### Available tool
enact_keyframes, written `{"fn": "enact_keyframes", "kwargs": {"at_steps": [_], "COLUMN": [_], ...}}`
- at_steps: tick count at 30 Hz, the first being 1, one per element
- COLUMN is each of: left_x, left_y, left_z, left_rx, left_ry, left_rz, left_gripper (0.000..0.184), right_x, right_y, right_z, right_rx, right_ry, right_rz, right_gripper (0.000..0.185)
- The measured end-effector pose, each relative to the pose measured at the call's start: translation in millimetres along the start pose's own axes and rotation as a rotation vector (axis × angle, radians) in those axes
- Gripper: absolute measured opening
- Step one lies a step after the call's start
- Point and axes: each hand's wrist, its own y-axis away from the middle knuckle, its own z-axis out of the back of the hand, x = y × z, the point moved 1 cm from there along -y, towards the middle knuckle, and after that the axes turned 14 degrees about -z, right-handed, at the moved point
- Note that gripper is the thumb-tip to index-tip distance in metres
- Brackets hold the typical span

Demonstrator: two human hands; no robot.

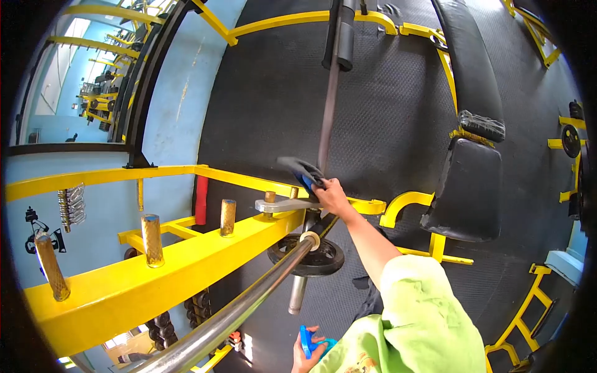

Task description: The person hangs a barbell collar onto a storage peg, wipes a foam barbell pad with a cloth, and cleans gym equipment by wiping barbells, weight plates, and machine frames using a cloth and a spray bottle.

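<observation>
My right hand [333, 198] is closed around a dark cloth [301, 170], one end of which hangs loose and is blurred. It is at a grey metal piece [289, 205] on the yellow rack, beside the dark bar [329, 118]. Lower in the view, my left hand [305, 359] grips a bottle with a blue spray head [305, 342]; my green shirt hides part of it. Between the hands lie a black weight plate [323, 264] and the end of a shiny metal bar [273, 273].
A yellow beam with upright pegs [149, 283] runs along the left. To the right stands a black padded bench [466, 186] on yellow legs. Metal clips [71, 205] hang on the blue wall, below a mirror [81, 81]. More yellow gym frames [522, 311] are at far right.
</observation>
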Motion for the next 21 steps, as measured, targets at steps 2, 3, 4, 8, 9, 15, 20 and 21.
{"fn": "enact_keyframes", "kwargs": {"at_steps": [2,3,4,8,9,15,20,21], "left_x": [-8,-1,2,12,17,27,14,12], "left_y": [5,2,4,2,4,0,-24,-26], "left_z": [-2,0,0,3,5,4,-1,-2], "left_rx": [-0.034,-0.027,-0.028,-0.085,-0.086,-0.039,0.129,0.059], "left_ry": [0.052,0.015,0.017,-0.01,-0.016,0.106,-0.026,0.097], "left_rz": [0.049,0.121,0.117,0.055,0.073,0.047,-0.125,-0.028], "left_gripper": [0.05,0.05,0.05,0.053,0.054,0.063,0.068,0.067], "right_x": [-11,-10,-6,26,28,-5,48,48], "right_y": [-8,-7,-4,-1,-7,12,-32,-51], "right_z": [9,9,5,9,2,5,23,18], "right_rx": [0.294,0.09,-0.116,-0.327,-0.425,0.144,-0.048,-0.051], "right_ry": [-0.207,-0.09,0.017,-0.217,-0.05,0.253,0.287,0.311], "right_rz": [-0.061,-0.007,0.049,0.178,0.208,0.061,-0.059,-0.112], "right_gripper": [0.025,0.025,0.026,0.037,0.04,0.041,0.038,0.038]}}
